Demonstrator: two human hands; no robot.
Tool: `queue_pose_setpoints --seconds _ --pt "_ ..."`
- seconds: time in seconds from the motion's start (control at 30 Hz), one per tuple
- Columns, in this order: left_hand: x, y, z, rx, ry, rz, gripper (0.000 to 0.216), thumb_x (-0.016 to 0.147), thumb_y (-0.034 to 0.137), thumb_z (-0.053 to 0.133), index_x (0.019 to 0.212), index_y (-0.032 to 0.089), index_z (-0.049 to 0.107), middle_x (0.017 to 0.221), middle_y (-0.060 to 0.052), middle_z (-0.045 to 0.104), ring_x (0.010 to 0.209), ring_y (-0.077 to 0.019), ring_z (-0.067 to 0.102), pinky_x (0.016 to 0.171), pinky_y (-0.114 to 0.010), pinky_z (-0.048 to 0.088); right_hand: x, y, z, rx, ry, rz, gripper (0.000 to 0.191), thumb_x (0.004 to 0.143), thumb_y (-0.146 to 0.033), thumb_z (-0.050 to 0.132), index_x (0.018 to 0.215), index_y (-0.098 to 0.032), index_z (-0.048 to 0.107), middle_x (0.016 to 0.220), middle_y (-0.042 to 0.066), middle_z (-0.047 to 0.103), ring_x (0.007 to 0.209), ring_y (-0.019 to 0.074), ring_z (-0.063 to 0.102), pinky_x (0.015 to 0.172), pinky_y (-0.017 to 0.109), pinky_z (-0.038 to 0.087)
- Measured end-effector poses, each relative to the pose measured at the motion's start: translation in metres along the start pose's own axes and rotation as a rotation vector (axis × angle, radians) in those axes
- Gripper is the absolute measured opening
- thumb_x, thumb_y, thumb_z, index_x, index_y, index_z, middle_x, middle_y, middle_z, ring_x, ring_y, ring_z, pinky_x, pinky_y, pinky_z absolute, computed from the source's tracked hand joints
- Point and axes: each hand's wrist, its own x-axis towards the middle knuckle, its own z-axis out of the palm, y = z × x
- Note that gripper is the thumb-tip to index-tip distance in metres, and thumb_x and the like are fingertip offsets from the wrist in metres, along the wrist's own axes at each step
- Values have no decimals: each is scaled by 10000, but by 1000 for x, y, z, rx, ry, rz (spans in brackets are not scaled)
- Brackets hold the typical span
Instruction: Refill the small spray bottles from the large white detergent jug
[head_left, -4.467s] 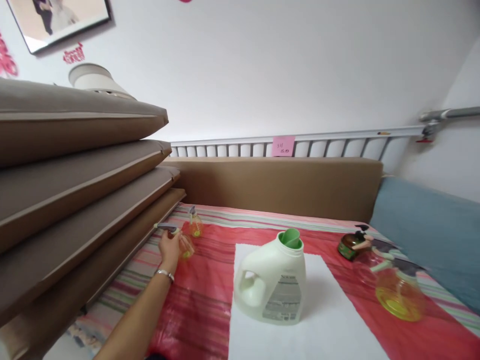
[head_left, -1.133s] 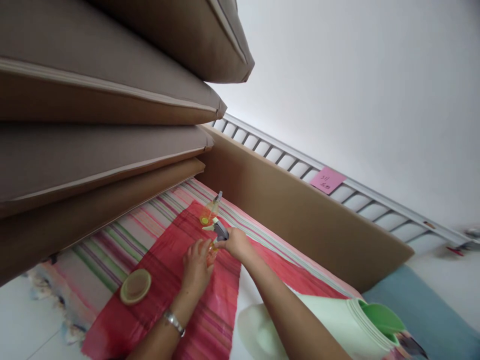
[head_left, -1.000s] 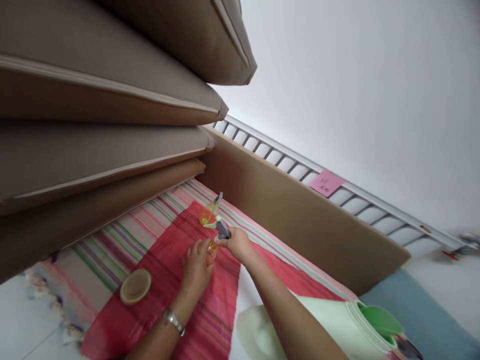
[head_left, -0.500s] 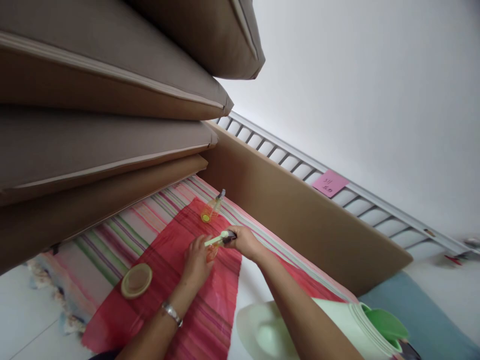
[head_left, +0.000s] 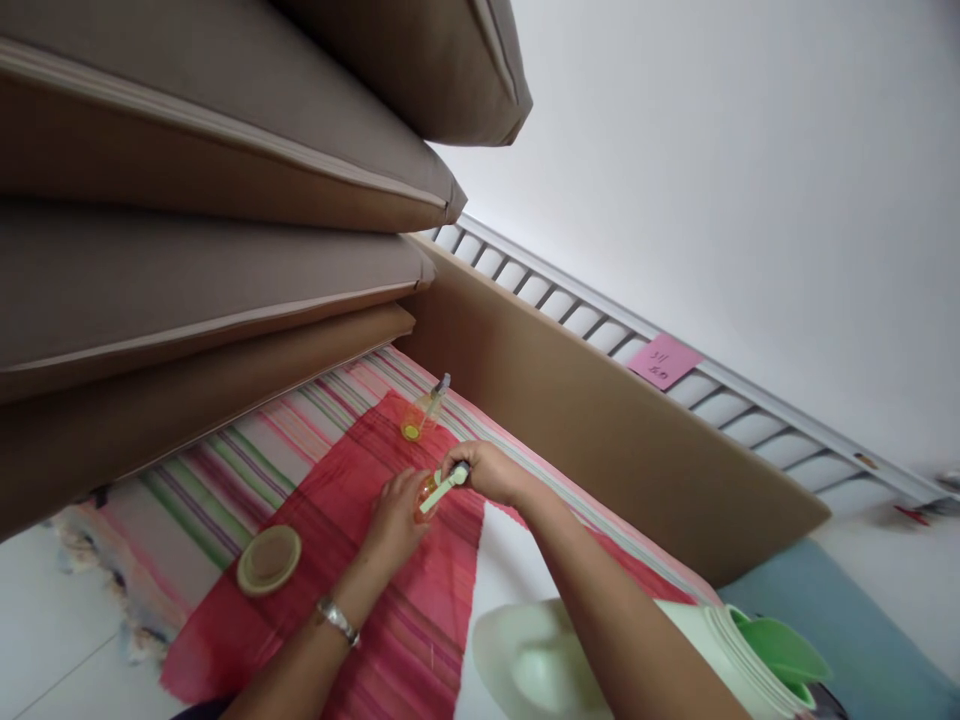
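My left hand (head_left: 401, 508) is wrapped round a small see-through orange container (head_left: 427, 497) low over the red cloth (head_left: 337, 510). My right hand (head_left: 486, 470) grips the dark end of a pale green strip-like piece (head_left: 444, 490), which slants across the orange container. I cannot tell whether the strip is joined to it. Just beyond my hands, a similar clear container with a yellow round end (head_left: 420, 415) rests on the cloth, a pale strip and grey tip on it. To the left lies a round, pale yellow-rimmed lid or dish (head_left: 268, 560).
Thick brown cushions (head_left: 225, 270) are stacked at left, overhanging the striped mat (head_left: 202, 490). A brown board (head_left: 600, 430) runs along the right before white slats bearing a pink note (head_left: 664, 360). Under my right arm lies a large pale green container (head_left: 712, 640) with a bright green piece (head_left: 784, 650).
The pale green strip has swung from pointing left to slanting down-left across the orange container. My right hand has turned with it; my left hand still grips the container.
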Motion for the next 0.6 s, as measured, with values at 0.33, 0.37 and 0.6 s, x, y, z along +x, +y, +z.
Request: queue_pose_setpoints --seconds 0.33,0.37,0.6 --pt "1 -2 3 21 32 -12 594 613 79 609 1178 227 508 1199 -85 543 1123 -242 485 936 -406 408 7 7 13 8 44 103 180 600 -87 659 748 -188 676 672 -48 649 659 126 586 655 229 449" --pt "1 -2 3 23 31 -16 607 587 63 617 1165 225 524 1181 -82 554 1111 -247 493 928 -404 413 7 7 14 -1 52 123 146 598 -101 668 719 -184 670 652 -50 644 646 127 583 642 229 445" --pt "2 2 0 -9 34 20 565 604 66 613 1129 264 548 1106 -52 593 1055 -232 528 888 -390 439 9 8 21 -69 111 235 132 586 -140 715 699 -179 659 624 -57 623 625 116 571 597 204 405"
